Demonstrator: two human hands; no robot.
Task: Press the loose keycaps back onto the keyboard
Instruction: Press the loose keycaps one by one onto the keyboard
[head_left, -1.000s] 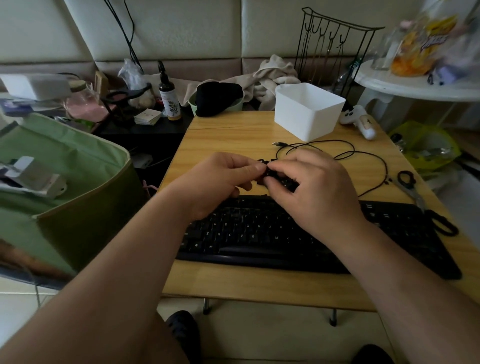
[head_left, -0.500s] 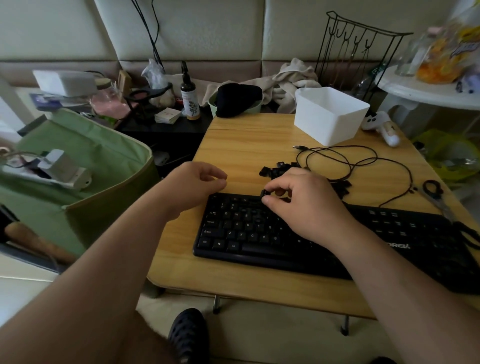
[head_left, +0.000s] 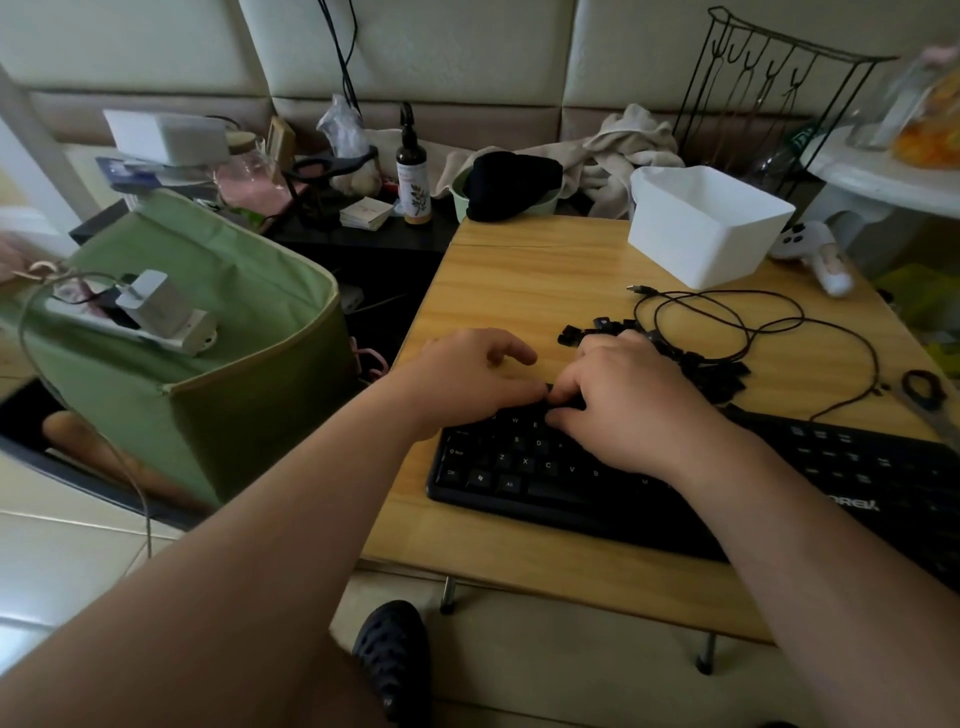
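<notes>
A matte black plastic keyboard (head_left: 597, 467) is lying along the near edge of a pale wood-grain table (head_left: 519, 270), its left end close to the table's left edge and its right end running out past the right side of the view. Both hands are meeting over the keyboard's upper left rows. The left hand (head_left: 467, 379) is resting with its fingers curled down, fingertips at the keyboard's far edge; whether it is holding anything cannot be told. The right hand (head_left: 628, 410) is bending its fingers and thumb onto the top rows, and the fingertips are hiding whatever lies beneath them. Just beyond the right hand, toward the table's middle, a heap of small, square, glossy black loose keycaps (head_left: 717, 376) is sitting, tangled against a thin black cable (head_left: 727, 322) looping in rings. A smooth white rectangular box (head_left: 706, 228) is standing at the far edge, scissors (head_left: 924, 395) are lying near the right edge. Bare wood is showing between the box and the hands, and a narrow strip is running in front of the keyboard.
</notes>
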